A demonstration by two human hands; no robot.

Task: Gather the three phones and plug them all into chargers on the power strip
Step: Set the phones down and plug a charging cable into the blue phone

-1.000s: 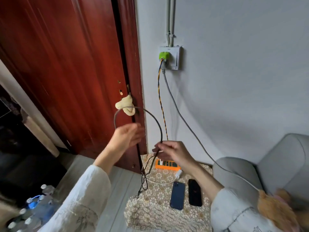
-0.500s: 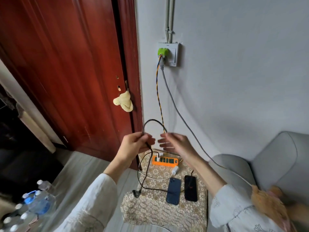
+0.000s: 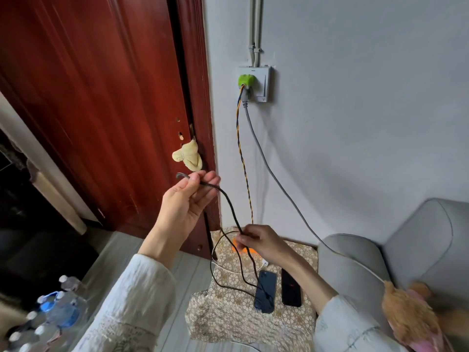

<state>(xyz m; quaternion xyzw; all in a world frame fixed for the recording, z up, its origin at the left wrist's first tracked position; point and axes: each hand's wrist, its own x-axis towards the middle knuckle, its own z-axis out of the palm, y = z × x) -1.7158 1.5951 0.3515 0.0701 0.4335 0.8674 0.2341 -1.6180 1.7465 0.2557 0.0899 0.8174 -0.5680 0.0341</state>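
Note:
My left hand is raised near the door and pinches the upper end of a black braided cable between thumb and fingers. My right hand grips the same cable lower down, just above the orange power strip, which it mostly hides. The cable loops down over the patterned cloth. A dark blue phone and a black phone lie side by side on the cloth. A white cable lies by the strip. I see no third phone.
A red wooden door stands at the left with a yellow rag at its lock. A wall socket holds a green plug and two hanging cords. A grey sofa is at the right, water bottles at lower left.
My hands have parted: the left rose toward the door with the cable end, and the right dropped over the power strip and closed on the cable. The view tilted slightly.

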